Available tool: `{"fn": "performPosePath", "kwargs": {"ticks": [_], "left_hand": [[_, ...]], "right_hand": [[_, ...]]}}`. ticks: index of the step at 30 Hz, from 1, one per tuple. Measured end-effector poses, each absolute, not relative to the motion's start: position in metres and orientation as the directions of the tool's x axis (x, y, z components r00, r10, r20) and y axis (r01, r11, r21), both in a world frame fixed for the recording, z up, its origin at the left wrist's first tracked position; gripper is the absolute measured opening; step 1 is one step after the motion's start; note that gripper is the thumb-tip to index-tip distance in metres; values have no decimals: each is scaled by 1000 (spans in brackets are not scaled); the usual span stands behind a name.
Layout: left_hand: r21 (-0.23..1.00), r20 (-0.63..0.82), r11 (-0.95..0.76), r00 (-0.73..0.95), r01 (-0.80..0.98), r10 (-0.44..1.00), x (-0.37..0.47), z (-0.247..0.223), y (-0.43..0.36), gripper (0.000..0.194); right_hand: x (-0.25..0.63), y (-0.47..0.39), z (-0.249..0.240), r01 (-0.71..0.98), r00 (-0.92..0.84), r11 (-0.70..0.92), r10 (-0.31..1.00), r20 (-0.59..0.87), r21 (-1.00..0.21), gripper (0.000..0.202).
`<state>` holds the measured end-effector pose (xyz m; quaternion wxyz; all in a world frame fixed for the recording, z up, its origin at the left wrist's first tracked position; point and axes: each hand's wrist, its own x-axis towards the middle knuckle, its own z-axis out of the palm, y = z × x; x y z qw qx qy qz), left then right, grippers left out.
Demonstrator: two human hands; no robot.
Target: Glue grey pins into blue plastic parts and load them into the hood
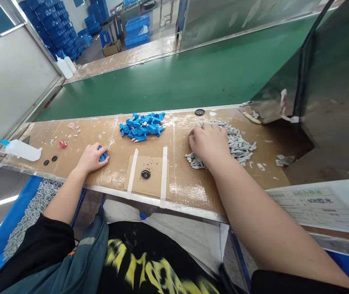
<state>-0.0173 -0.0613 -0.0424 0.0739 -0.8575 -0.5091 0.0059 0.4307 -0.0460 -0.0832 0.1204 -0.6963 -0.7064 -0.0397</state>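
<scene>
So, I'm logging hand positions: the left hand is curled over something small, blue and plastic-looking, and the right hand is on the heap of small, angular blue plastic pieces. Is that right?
Not quite: the head view shows the right hand on the heap of small, slim grey plastic pieces, not the blue heap. The left hand is as you say.

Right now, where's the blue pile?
In the head view, the blue pile lies just left of centre, beyond the taped cardboard, with the grey pile to its right.
</scene>
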Motion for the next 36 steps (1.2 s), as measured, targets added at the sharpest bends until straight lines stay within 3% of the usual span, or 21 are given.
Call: {"fn": "performPosePath", "kwargs": {"ticks": [3, 7, 10, 14, 17, 20, 23, 26, 30, 36], "left_hand": [[-92, 139, -512, 520, 854, 843, -5, -45, -55, 33], [94, 142, -486, 472, 869, 870, 9, -45, -48, 47], [189, 151, -444, 421, 876, 894, 12, -44, -46, 46], [270, 176, -432, 396, 861, 901, 11, -40, -46, 41], [472, 217, -371, 302, 800, 928, 16, -33, -48, 34], [825, 196, -196, 56, 530, 979, 31, -23, -48, 37], [983, 53, -50, -17, 175, 998, 56, -13, -41, 40], [996, -35, 34, -6, -86, 999, 90, -12, -30, 36], [906, -112, 132, 73, -402, 991, 137, -22, -21, 39], [885, -119, 228, 277, -406, 954, 165, -43, -26, 40]], "right_hand": [[432, -45, -86, 985, 10, 33, 968, 249, -167, 32], [434, -43, -86, 961, 12, 77, 948, 319, -264, 30], [431, -41, -84, 867, -26, 207, 927, 374, -453, 29], [412, -47, -80, 458, -160, 370, 929, 334, -808, 21], [394, -59, -76, 142, -335, 333, 902, 272, -932, 29], [381, -70, -72, 52, -477, 246, 858, 192, -968, 33], [374, -76, -71, 75, -590, 196, 799, 115, -978, 33], [371, -81, -71, 140, -661, 223, 746, 77, -965, 30], [370, -86, -72, 194, -722, 304, 688, 74, -933, 26], [368, -91, -73, 199, -770, 498, 613, 180, -844, 19]]}}
